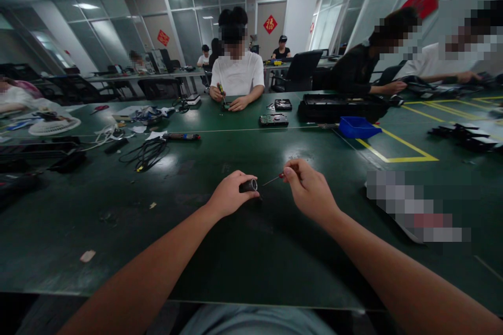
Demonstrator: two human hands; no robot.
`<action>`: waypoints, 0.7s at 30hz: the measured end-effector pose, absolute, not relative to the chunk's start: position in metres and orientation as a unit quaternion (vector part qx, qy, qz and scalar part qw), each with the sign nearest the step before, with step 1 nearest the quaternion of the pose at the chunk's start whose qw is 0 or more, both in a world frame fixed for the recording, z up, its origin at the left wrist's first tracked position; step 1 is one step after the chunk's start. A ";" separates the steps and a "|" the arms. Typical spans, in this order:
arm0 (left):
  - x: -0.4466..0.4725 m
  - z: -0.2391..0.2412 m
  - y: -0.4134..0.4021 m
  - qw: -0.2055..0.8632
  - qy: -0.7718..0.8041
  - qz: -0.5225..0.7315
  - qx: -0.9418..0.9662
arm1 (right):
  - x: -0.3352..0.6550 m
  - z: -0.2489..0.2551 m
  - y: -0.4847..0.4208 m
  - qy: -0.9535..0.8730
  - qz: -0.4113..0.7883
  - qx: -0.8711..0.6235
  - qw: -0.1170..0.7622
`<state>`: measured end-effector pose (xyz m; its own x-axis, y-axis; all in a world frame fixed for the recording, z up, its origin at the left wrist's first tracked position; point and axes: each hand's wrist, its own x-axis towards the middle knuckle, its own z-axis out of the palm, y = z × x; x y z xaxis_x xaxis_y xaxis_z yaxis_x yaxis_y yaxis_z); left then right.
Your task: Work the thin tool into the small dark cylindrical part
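In my left hand (232, 193) is a short dark cylinder (248, 186), gripped between thumb and fingers with its round, light-rimmed end turned to the right. My right hand (308, 186) is closed around the small reddish handle of a thin screwdriver (272, 180). Its metal shaft points left, and the tip is a short way from the cylinder's end, apart from it. Both hands are just above the green tabletop (236, 267). What the cylinder belongs to cannot be made out.
Behind my left hand lie a black cable (147, 154) and a dark pen-shaped tool (183, 136). Farther back are a drive-like metal part (274, 120), a blue bin (358, 127) and a long black housing (341, 107). A person opposite (237, 70) works with a screwdriver.
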<state>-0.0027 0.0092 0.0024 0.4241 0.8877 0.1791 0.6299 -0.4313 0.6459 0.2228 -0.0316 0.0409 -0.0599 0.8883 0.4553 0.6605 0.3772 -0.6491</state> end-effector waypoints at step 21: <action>-0.005 0.026 0.002 0.227 0.434 0.211 0.846 | 0.222 0.042 -0.032 -0.712 0.145 -0.539 0.426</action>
<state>-0.0054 0.0021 0.0257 0.5349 0.8298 0.1593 0.6383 -0.5204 0.5672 0.2224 -0.0318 0.0422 -0.0562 0.8913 0.4500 0.6437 0.3769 -0.6660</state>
